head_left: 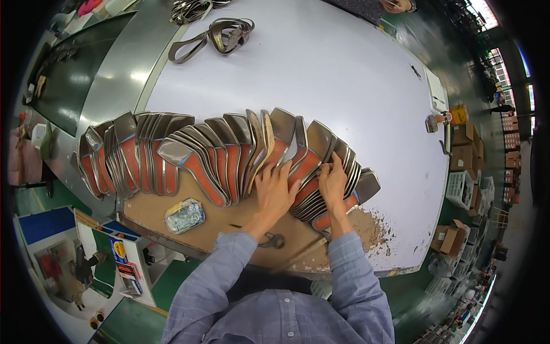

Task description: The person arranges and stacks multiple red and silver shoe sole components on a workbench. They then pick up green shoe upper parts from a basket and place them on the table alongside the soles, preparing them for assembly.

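Observation:
A long row of shoe soles (pixel 197 166), red-brown with grey ends and dark rims, stands on edge and overlaps across the table. My left hand (pixel 276 192) lies against the middle of the row, fingers apart, just below a sole with a tan, flaky face (pixel 268 137). Beside it, my right hand (pixel 333 180) is closed on the edge of a sole in the right-hand stack (pixel 312 203), its index finger stretched along the stack. The lower parts of several soles are hidden behind my hands.
Scissors (pixel 276 241) lie below my left wrist, and a clear-wrapped packet (pixel 184 216) sits to the left. Looped grey straps (pixel 226 37) rest at the far left of the white table (pixel 344 69). Cardboard boxes (pixel 465 149) stand beyond its right edge. A person's hand (pixel 395 6) shows at the far side.

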A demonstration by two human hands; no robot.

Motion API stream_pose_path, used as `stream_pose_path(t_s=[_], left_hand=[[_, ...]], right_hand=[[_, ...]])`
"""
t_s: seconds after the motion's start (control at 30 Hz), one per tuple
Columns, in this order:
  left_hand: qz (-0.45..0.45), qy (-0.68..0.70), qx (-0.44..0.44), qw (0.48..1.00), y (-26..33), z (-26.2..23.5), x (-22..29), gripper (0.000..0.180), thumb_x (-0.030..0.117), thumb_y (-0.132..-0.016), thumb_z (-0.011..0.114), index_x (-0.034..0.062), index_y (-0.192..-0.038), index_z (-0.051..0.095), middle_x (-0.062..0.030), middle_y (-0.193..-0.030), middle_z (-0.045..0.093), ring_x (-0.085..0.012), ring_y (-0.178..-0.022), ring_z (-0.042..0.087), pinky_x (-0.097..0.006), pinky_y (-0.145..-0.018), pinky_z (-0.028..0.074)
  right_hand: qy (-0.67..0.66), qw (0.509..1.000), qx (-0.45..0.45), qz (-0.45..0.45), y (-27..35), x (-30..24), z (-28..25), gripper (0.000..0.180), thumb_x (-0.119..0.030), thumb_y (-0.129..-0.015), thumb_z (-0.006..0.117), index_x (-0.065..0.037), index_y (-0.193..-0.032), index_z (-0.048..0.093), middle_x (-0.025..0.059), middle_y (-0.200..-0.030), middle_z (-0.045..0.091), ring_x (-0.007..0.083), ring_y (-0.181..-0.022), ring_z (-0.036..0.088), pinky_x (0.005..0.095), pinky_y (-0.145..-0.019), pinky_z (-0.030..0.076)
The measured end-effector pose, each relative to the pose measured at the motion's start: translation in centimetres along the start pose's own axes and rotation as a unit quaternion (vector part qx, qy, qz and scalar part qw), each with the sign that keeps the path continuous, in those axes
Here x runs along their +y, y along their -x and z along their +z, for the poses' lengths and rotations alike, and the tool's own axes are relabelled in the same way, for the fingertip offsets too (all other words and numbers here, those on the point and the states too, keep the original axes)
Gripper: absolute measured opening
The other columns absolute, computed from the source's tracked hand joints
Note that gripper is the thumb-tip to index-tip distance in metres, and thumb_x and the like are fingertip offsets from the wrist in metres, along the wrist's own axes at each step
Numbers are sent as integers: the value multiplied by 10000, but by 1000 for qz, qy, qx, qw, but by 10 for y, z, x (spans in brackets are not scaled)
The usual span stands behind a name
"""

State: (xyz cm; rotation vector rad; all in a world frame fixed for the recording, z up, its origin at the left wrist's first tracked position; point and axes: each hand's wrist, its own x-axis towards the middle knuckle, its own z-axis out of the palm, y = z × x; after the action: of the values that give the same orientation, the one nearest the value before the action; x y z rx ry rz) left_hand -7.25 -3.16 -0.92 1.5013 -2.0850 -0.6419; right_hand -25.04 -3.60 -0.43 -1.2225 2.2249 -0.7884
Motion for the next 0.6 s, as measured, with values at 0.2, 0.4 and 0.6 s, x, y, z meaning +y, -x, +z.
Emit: stream_pose_path(t_s=[0.2,0.4,0.6], left_hand=[[-28,14,-50,998,-6,3,-3,727,357,-811,801,82,-1423,521,-150,-1261,659,-328,-1312,448,-499,-1025,331],[1,22,-20,1000,-7,2,-6,608,190,-876,696,74,-1441,503,-175,-1220,669,-368,-1266,504,-496,-1017,363],[54,-45,-23,997,-2,11,-13,521,107,-887,663,109,-1398,561,-171,-1472,494,-415,-1284,491,-505,-1056,353]], right_hand=[[-93,993,-24,70,-1,-5,-7,394,-83,-1003,498,99,-1352,512,214,-925,727,305,-808,730,394,-785,559],[-41,998,-19,54,0,-10,-8,408,-106,-990,564,95,-1342,522,222,-935,731,322,-840,734,401,-790,560],[-10,999,-12,48,-4,-5,-3,402,-135,-978,591,95,-1305,558,249,-941,729,355,-883,729,418,-809,552]])
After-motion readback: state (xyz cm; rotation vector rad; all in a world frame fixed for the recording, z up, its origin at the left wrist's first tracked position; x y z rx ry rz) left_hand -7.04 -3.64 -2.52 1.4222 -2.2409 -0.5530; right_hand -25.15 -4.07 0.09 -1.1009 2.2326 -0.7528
